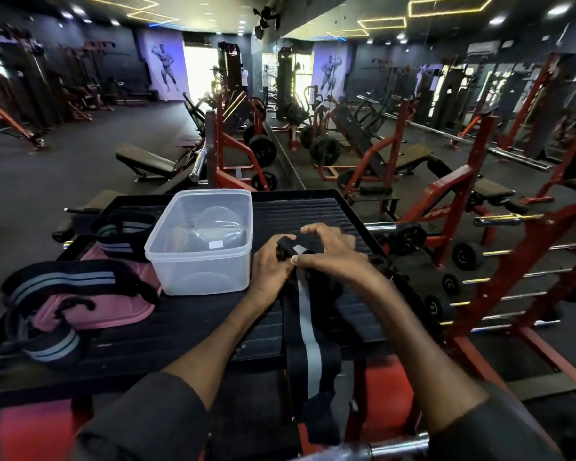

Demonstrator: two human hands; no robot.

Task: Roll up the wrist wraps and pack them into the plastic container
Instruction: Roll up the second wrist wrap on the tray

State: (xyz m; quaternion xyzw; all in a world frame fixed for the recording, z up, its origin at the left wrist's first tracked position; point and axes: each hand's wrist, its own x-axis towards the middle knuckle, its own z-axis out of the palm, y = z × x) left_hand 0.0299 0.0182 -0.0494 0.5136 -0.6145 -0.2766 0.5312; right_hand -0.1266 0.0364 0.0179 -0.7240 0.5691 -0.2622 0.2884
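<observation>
A black wrist wrap with a grey centre stripe (308, 331) lies lengthwise on the black platform (187, 327) and hangs over its near edge. Its far end is rolled into a small coil between my hands. My left hand (270, 266) and my right hand (326, 249) both pinch that coil, just right of the clear plastic container (198, 261). The container stands open with nothing but reflections visible inside. More black wraps with blue-grey stripes lie unrolled at the left (70, 282), at the far left of the container (120, 232) and at the near left corner (47, 344).
A pink pad (113, 311) lies under the left wraps. Black straps (383, 266) sit at the platform's right edge. Red weight racks with dumbbells (466, 256) stand to the right, benches and plate machines behind. A steel bar (379, 449) crosses the bottom.
</observation>
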